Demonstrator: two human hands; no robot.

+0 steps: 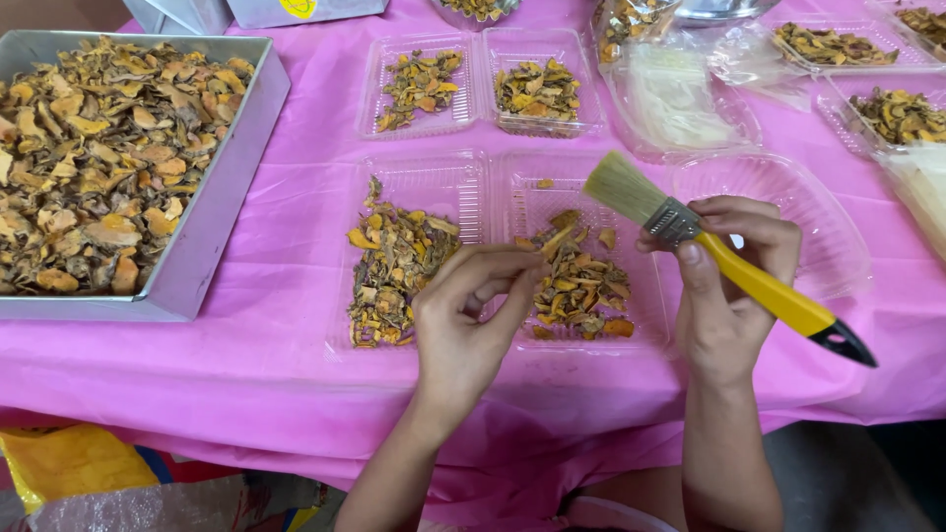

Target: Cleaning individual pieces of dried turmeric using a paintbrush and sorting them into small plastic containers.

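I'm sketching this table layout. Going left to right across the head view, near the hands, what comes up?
Metal tray of dried slices → open clear clamshell box with slices → left hand → right hand holding yellow-handled brush → empty clear container.

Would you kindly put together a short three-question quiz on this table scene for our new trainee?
1. True or false: the right hand holds a paintbrush with a yellow handle.
2. The left hand is over which thing? A) the metal tray B) the open clear clamshell box with dried orange-brown slices C) the empty round clear container
3. Fill in: the cloth covering the table is ____.

Key:
1. True.
2. B; fingertips pinched together above the slices in the box's right half.
3. Pink.
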